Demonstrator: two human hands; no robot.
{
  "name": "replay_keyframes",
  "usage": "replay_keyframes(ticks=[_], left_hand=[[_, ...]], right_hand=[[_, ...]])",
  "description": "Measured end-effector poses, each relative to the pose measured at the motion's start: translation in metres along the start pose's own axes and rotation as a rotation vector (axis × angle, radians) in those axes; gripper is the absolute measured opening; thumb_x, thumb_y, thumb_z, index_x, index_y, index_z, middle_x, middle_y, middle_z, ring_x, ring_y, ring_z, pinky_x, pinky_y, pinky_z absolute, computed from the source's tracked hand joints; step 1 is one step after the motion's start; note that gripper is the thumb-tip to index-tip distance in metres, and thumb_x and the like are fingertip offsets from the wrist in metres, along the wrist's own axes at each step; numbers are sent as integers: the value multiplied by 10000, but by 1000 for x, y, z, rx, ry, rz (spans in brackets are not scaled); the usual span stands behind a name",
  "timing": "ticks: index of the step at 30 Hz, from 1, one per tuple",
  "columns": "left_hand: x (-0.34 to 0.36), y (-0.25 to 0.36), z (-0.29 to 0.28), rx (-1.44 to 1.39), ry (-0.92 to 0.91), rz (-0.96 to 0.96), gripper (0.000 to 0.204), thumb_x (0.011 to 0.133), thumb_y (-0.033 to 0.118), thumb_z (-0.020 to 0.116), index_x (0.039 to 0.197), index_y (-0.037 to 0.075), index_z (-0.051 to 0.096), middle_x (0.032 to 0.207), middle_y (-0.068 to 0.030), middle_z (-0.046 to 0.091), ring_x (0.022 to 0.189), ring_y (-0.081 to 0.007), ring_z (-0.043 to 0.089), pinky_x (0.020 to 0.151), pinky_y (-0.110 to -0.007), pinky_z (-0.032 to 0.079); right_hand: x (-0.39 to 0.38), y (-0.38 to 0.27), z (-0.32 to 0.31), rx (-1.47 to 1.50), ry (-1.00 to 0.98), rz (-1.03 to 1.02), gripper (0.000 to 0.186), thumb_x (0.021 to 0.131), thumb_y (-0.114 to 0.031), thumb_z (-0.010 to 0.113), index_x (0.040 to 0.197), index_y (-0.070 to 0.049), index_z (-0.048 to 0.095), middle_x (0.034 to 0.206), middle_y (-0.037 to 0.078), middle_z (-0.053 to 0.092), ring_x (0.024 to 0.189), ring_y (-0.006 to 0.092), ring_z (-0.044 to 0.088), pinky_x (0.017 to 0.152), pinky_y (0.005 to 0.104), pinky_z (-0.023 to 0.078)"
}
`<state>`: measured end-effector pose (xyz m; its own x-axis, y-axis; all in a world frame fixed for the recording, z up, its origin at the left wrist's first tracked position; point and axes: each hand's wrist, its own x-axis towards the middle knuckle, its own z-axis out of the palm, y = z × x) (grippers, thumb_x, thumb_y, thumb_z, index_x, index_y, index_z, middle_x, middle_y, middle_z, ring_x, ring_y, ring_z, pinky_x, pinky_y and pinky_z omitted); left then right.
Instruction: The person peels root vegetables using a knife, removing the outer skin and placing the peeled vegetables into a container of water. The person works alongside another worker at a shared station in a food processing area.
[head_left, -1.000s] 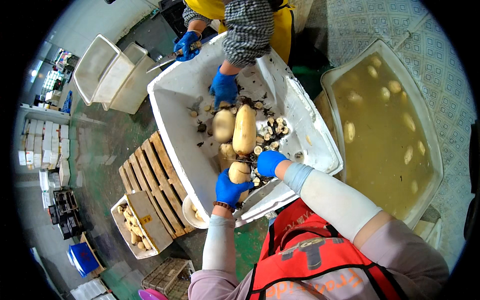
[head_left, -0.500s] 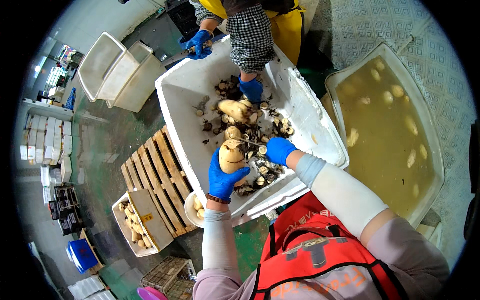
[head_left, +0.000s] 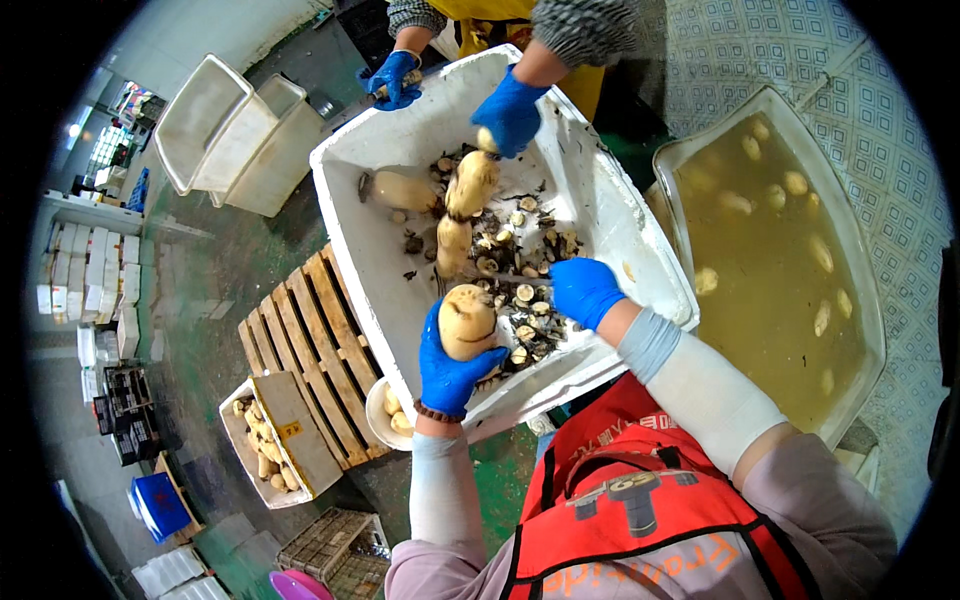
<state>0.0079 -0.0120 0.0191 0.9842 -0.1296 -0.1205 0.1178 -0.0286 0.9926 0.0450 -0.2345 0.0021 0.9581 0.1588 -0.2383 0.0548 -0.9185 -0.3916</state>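
My left hand (head_left: 448,368), in a blue glove, is wrapped round a thick, pale lotus root segment (head_left: 467,318) over the near side of a white foam box (head_left: 350,270). My right hand (head_left: 585,292), also blue-gloved, is closed on a knife, its handle hidden in the fist. The thin knife blade (head_left: 524,281) points left, just beyond the segment, above cut ends and dark trimmings (head_left: 530,325). Past my left hand, a chain of lotus root (head_left: 472,188) hangs from a co-worker's gloved hand (head_left: 508,112). Another lotus root (head_left: 402,190) lies in the box.
The co-worker's other hand (head_left: 392,82) grips a small handled tool at the far rim. A tub of murky water (head_left: 740,290) with floating roots stands at right. Left are a wooden pallet (head_left: 318,345), a box of roots (head_left: 268,450), white tubs (head_left: 235,140) and a small bowl (head_left: 385,425).
The co-worker's hand has risen from the trimmings and now lifts a chain of lotus root. My right hand has shifted slightly right with the knife. My left hand still holds its segment.
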Motion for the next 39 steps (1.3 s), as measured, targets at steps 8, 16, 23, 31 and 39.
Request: replay_keyframes(ticks=[8,16,23,31,39], left_hand=[[5,-8,10,-507,153,-55,773,604,-71,730,1263,66,350,1187,-112,493,1096,-256,504,907,-380,461],[2,-5,-6,-628,103,-136,471,827,220,590,1238,50,434,1184,-119,511,1086,-267,513,874,-394,460],[11,-24,-7,-233,107,-41,431,902,226,511,1275,22,440,1179,-103,529,1032,-161,528,817,-298,471],[14,-24,-8,415,141,284,617,838,98,580,1369,42,271,1384,-163,323,1276,-258,313,1048,-373,256],[21,-34,25,1,-250,-230,848,527,178,854,1228,8,409,1142,-133,542,1018,-216,553,841,-331,484]], right_hand=[[-11,-46,19,1628,-531,463,379,861,-387,546,985,-34,608,860,114,643,782,188,631,685,294,523],[1,-37,11,1594,41,158,270,866,-256,571,1042,-57,627,950,45,608,833,108,531,729,258,455],[9,-21,-27,1346,53,194,240,867,-208,561,1065,-99,641,799,2,598,639,73,524,554,218,452],[20,11,-33,1027,64,6,245,793,-205,625,987,-61,663,797,73,650,672,140,589,656,264,484],[5,-19,-13,909,112,-193,368,761,-353,640,1069,-152,634,877,159,648,773,263,634,751,325,493]])
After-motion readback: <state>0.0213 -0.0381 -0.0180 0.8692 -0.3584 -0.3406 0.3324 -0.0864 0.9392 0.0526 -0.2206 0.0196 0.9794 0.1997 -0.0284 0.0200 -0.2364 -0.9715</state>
